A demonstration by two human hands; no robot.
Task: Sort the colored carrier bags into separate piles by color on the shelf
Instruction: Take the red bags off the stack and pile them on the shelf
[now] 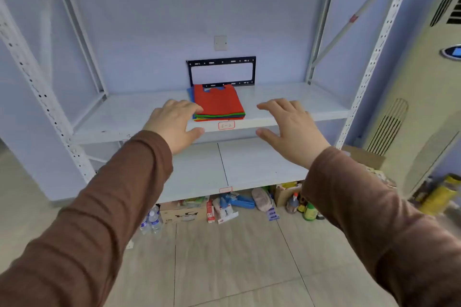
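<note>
Both hands, left (174, 123) and right (291, 124), open and empty, flank the bags (218, 104); best lift only the red top one.

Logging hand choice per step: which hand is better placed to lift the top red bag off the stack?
Left, probably. The left hand has fingertips at the near left corner of the red bag topping the stack; the right hand hovers open, clearly apart to the right.

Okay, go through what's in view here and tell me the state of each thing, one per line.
Stack of carrier bags: one mixed pile, red on top, unsorted.
Left hand: open, empty, beside the stack.
Right hand: open, empty, clear of the stack.
Shelf: bare either side of the stack.
</note>
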